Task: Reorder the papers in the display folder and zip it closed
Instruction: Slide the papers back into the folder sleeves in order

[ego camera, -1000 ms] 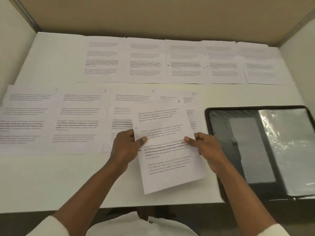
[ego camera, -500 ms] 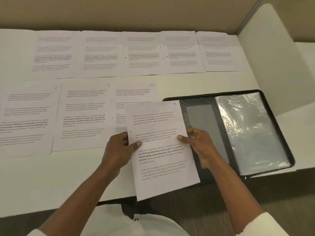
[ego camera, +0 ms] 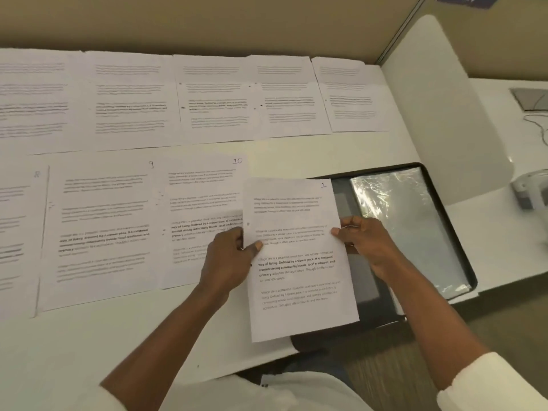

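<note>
R: Sheet 1 [ego camera: 296, 262] has shifted right over the last second; it now overlaps the near-left part of the open display folder [ego camera: 450, 232].
T: Grip?
R: Left hand [ego camera: 228, 262] pinches its left edge, thumb on top. Right hand [ego camera: 367, 244] pinches the right edge. Two-sided hold keeps it flat, likely for sleeving.
T: Others?
R: Pages 9 [ego camera: 103, 226] and 10 [ego camera: 201, 197] lie face-up on the table [ego camera: 148, 336], left of the folder, numbers readable for picking in order. Zip not yet closed.

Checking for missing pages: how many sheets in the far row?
5, left to right: first sheet, second sheet, third sheet, fourth sheet, fifth sheet; more may hide off-frame left.
</note>
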A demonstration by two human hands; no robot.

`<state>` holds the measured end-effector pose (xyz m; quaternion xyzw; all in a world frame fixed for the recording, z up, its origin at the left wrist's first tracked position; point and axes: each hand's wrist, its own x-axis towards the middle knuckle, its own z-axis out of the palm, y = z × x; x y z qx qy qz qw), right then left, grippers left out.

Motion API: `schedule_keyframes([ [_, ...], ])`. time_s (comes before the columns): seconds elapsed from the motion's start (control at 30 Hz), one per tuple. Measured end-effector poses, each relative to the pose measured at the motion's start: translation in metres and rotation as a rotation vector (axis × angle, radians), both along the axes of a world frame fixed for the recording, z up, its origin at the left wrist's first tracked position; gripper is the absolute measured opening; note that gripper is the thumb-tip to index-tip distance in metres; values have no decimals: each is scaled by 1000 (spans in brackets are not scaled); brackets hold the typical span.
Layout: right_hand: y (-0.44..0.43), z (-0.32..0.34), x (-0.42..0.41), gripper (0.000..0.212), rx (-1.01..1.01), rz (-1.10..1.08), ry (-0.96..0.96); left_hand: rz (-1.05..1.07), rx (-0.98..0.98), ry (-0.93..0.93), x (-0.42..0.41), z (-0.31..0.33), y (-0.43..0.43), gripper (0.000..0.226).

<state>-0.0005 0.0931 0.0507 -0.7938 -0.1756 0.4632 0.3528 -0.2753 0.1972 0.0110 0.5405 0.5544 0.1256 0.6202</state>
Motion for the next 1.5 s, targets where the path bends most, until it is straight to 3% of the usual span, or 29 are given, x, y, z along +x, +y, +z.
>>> schedule_keyframes([
  [0.3, 30, 1, 90, 41, 56, 138, 21, 5, 3, 44, 53, -2, -17, 14],
  [0.47, 51, 3, 163, 38, 17, 500, -58, 40, -16, 49, 101, 2, -42, 30],
  [0.9, 100, 21, 242, 33, -45, 1214, -201, 193, 2, 96, 215, 17, -113, 20],
  [1.03, 106, 17, 253, 25, -42, 1258, -280, 261, 27, 102, 231, 17, -119, 13],
  [1.2, 109, 18, 278, 18, -58, 1229, -402, 146, 168, 328, 242, 5, -129, 19],
  [1.5, 110, 40, 326, 19, -162, 1132, -469, -48, 223, 306, 263, -11, -146, 16],
])
